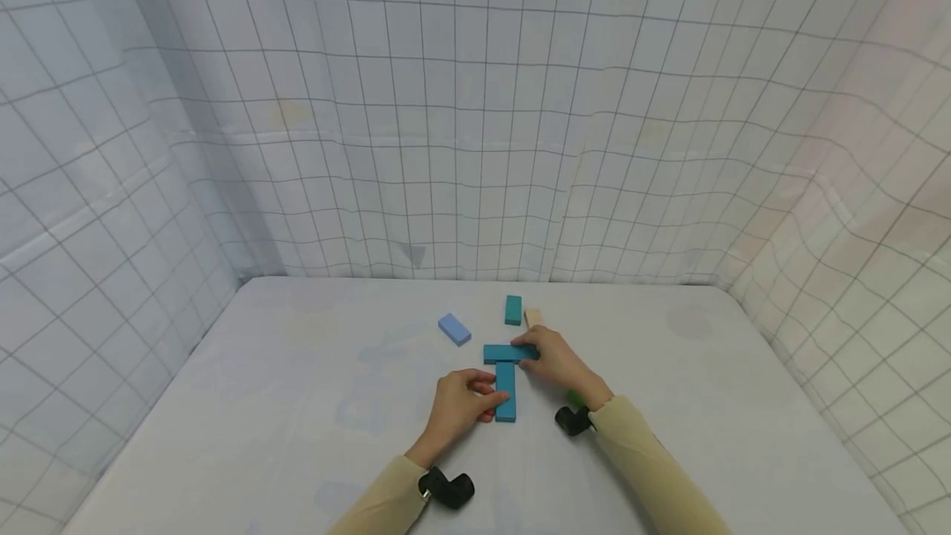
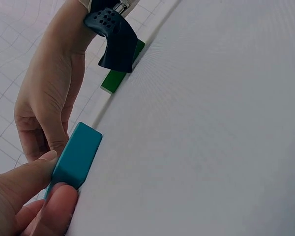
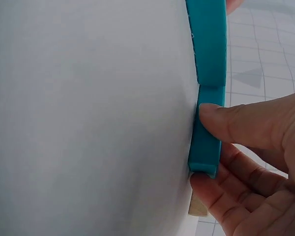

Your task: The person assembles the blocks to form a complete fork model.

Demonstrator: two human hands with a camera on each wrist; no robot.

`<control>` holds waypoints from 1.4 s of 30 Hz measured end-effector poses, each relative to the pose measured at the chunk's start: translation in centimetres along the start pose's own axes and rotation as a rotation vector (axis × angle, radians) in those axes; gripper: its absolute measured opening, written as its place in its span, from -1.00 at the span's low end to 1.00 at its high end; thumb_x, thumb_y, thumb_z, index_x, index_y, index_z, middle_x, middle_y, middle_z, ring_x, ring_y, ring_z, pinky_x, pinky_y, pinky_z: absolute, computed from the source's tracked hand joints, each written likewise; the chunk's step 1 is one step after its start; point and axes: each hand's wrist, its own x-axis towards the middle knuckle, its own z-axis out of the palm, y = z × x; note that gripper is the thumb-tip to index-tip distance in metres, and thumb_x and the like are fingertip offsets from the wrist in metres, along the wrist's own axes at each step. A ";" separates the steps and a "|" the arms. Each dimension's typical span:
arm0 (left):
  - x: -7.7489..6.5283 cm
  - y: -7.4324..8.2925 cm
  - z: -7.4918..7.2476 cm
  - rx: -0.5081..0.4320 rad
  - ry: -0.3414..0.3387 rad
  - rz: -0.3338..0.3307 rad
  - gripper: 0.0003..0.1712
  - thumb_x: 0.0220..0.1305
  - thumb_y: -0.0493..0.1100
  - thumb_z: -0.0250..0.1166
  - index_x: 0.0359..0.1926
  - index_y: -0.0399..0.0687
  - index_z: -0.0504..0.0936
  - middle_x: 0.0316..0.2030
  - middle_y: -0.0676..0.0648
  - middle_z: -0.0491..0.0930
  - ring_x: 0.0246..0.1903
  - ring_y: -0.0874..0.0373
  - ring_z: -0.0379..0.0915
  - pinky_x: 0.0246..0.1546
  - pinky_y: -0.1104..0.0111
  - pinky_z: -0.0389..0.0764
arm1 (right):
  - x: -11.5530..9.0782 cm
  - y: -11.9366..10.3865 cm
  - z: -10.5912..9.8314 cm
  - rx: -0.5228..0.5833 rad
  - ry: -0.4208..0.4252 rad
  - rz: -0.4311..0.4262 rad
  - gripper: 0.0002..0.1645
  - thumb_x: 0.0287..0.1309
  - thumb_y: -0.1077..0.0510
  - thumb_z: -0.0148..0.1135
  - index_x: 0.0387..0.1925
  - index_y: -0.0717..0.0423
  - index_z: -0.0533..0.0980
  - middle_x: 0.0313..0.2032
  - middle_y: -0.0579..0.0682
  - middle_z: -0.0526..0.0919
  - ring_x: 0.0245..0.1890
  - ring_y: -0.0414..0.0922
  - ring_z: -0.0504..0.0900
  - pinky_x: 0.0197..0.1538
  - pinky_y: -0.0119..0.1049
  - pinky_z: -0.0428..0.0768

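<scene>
Head: the crosswise teal block (image 1: 502,354) meets the far end of the lengthwise teal block (image 1: 506,381); the right hand (image 1: 554,359) pinches the former's right end, the left hand (image 1: 458,403) pinches the latter from the left. Left wrist: the left hand covers some of its block; a black wrist device (image 2: 118,44) partly hides a green block (image 2: 114,81). Right wrist: the lengthwise teal block runs off the top

The desk (image 1: 260,403) leaves passing room at left; centrally the lower bar (image 1: 506,381) and crossbar (image 1: 499,352) obstruct, a blue block (image 1: 454,329) beyond.
</scene>
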 end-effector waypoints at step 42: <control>-0.4 0.5 0.6 0.056 0.040 0.079 -0.55 0.06 -0.19 0.46 -0.07 -0.37 0.61 -0.46 -0.05 0.61 -0.72 0.24 0.53 -0.65 0.41 0.54 | 0.0 0.3 0.6 0.022 0.019 -0.035 -0.63 -0.01 0.40 0.36 -0.08 0.29 0.59 -0.15 0.10 0.62 -0.15 -0.03 0.57 -0.15 -0.20 0.53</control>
